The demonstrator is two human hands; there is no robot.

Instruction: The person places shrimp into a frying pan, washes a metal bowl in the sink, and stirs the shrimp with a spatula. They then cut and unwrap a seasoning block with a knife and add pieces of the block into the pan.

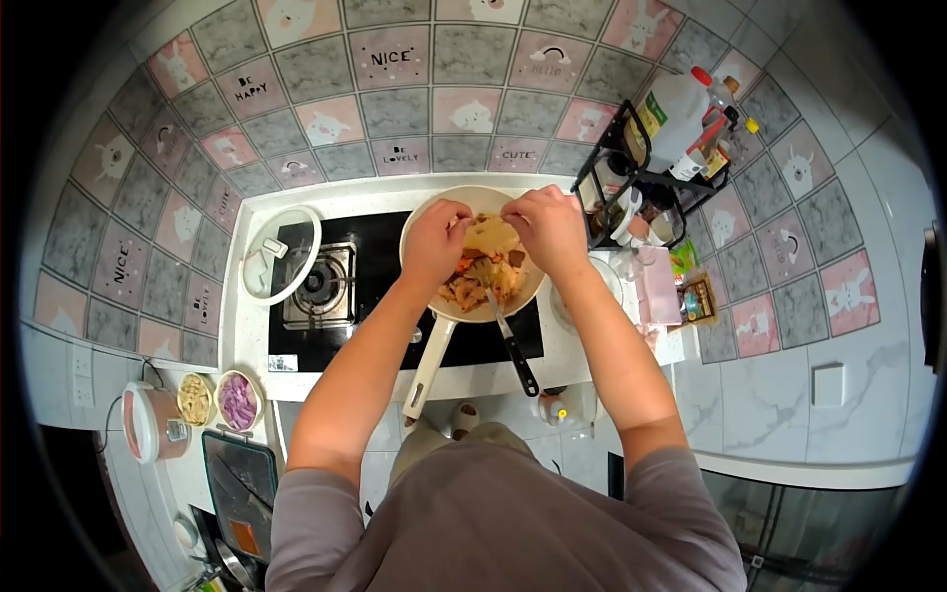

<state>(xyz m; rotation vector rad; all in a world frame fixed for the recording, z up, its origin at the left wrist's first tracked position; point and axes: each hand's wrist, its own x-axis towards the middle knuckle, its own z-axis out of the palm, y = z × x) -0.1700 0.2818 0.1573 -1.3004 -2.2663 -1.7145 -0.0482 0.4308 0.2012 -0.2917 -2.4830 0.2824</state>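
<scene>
A cream-coloured frying pan [406, 235] sits on the black cooktop, holding browned chunks of food [469, 286] with some orange bits. Above its far half, my left hand [436, 239] and my right hand [548, 229] pinch opposite sides of a flat, pale yellow-tan piece [490, 235]. I cannot make out whether it is food or a packet. A spatula [513, 352] with a black handle leans in the pan, its head among the food and its handle over the near rim. Neither hand touches the spatula or the pan handle [428, 370].
Left of the pan are a gas burner [320, 281] and a glass lid [312, 266]. A black rack [646, 163] with bottles stands at the right. Bowls of purple onion [239, 401] and pale slices [195, 400] sit at the left, near a cutting board [229, 474] with a knife.
</scene>
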